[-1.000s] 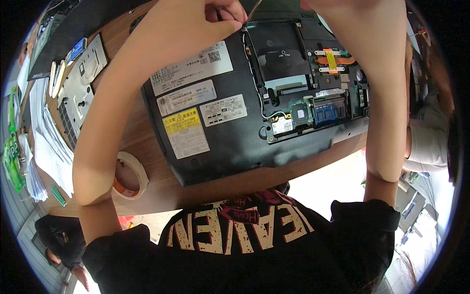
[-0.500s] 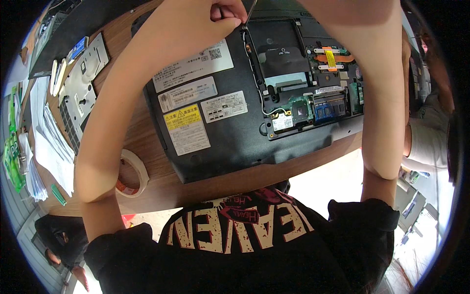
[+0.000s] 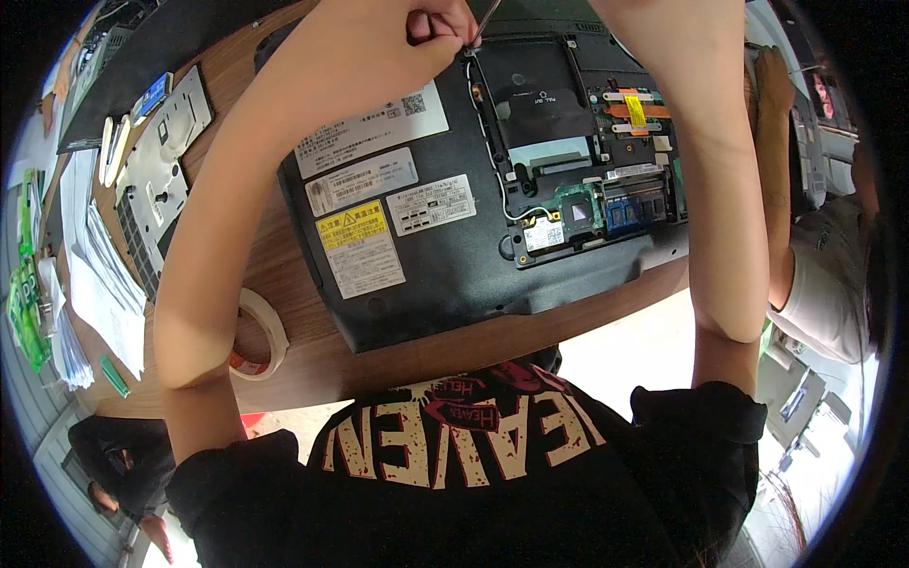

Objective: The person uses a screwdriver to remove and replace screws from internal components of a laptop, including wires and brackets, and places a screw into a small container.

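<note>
A thin metal tool [image 3: 485, 17] slants down at the top edge of the picture, touching the left hand [image 3: 437, 21], whose fingers are clenched around it just above the open bay of an upturned matte-black laptop [image 3: 445, 275] lying on the wooden desk [image 3: 284, 275]. The bay shows a green circuit board, flat orange ribbon and a thin white wire — pale rectangular labels cover the smooth shell beside it. The right hand is out of view past the top edge; a tape roll [image 3: 258, 333] sits near the left elbow.
</note>
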`<state>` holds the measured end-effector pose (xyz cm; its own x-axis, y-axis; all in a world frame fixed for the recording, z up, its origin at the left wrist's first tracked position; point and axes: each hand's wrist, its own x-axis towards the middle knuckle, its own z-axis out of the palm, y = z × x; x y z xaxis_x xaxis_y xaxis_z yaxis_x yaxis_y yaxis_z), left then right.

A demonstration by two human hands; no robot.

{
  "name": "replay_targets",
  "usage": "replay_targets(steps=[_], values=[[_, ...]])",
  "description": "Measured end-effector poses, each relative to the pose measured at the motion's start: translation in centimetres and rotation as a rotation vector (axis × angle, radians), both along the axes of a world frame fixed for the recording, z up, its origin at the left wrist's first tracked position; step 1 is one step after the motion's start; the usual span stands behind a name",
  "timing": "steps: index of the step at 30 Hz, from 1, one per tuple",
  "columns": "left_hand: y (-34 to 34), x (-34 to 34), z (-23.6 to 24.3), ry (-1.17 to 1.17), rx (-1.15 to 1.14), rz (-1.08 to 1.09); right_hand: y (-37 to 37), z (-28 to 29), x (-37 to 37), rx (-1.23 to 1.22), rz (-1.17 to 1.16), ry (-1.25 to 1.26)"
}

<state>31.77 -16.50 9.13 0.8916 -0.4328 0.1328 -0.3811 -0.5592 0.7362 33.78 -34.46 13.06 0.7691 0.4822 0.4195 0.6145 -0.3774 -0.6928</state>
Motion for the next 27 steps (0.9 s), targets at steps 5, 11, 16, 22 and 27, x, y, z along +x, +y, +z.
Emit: replay_targets(steps=[5, 11, 16, 22, 27], values=[[0.2, 0.1, -0.2, -0.071, 0.017, -0.049, -0.1, -0.2, -0.3, -0.003, 0.004, -0.004], [0.4, 0.5, -1.0, -0.032, -0.081, -0.087, -0.3, 0.0, -0.4, -0.014, 0.012, -0.012], [0.4, -0.2, -0.3, -0.104, -0.032, -0.070, -0.8, 0.3, -0.6, -0.016, 0.000, -0.019], [0.8, 0.5, -0.8, -0.140, 0.062, -0.060, -1.0, 0.3, -1.1, -0.026, 0.001, -0.030], [0.3, -0.3, 0.6, 0.019, -0.033, -0.008, -0.8, -0.4, -1.0, -0.037, 0.023, -0.033]])
